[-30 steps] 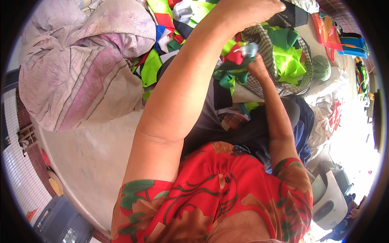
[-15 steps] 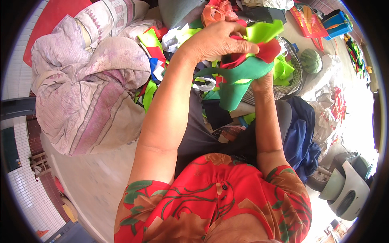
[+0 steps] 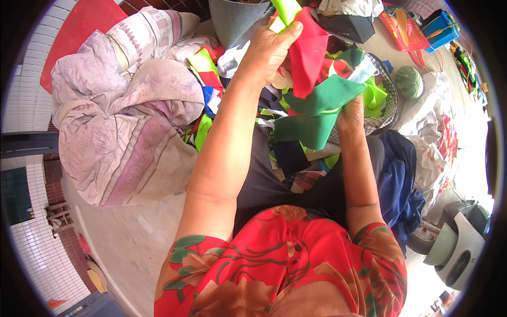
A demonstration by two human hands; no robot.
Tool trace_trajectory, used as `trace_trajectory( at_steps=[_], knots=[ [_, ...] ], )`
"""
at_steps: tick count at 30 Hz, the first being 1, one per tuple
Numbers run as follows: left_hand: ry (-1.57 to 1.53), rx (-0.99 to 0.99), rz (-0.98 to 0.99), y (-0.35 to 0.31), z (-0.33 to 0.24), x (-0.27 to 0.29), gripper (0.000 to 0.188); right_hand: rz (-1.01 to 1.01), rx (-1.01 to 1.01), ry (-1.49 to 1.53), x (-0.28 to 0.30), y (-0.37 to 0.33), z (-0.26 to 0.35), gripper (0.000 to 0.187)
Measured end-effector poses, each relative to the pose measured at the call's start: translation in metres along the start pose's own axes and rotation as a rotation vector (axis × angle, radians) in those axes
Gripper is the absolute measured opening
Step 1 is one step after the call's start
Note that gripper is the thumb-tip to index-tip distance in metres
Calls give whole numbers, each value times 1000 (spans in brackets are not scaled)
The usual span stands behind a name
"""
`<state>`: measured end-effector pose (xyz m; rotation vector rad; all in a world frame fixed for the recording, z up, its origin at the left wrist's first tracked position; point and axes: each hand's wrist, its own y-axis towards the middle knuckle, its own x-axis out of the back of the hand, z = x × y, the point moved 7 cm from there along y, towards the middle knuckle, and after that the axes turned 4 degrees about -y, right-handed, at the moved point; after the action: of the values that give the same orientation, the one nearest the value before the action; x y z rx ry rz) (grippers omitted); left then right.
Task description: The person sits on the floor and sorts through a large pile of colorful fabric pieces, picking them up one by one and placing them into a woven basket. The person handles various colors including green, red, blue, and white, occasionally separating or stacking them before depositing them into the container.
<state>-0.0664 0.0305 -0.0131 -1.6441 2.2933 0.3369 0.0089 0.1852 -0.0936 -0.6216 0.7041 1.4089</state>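
My left hand is closed, pinching a red fabric piece and a lime-green fabric strip between thumb and fingers. Lower and to the right, my right hand grips a bundle of dark green fabric that folds down over my lap. A pale blue piece pokes out at the top of that bundle. Part of the right hand's fingers is hidden behind the cloth. Beneath and beyond both hands lie mixed fabric scraps in lime, red, white and blue.
On the right, a checkered-lined basket holds lime scraps, with a watermelon beside it. A large bundled pinkish cloth lies left. A grey bin stands at the back; a white-and-grey appliance sits far right.
My left hand has pulled up and left with the red and lime pieces, away from the green bundle. The right hand still grips the green fabric and has shifted slightly right.
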Motion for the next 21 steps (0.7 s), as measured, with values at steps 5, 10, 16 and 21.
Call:
trace_trajectory(
  at_steps=[5,10,16,21],
  knots=[
    [105,-19,-15,-4,-7,-4,36,-47,-7,4,5,2,9,33],
    [343,-54,44,-5,3,-9,39,-127,-3,-118,3,4,6,26],
    [363,319,141,-17,8,-30,35,-194,66,-299,1,-1,14,28],
    [369,194,192,-15,9,-36,39,-161,84,-397,-1,-1,27,50]
  ],
)
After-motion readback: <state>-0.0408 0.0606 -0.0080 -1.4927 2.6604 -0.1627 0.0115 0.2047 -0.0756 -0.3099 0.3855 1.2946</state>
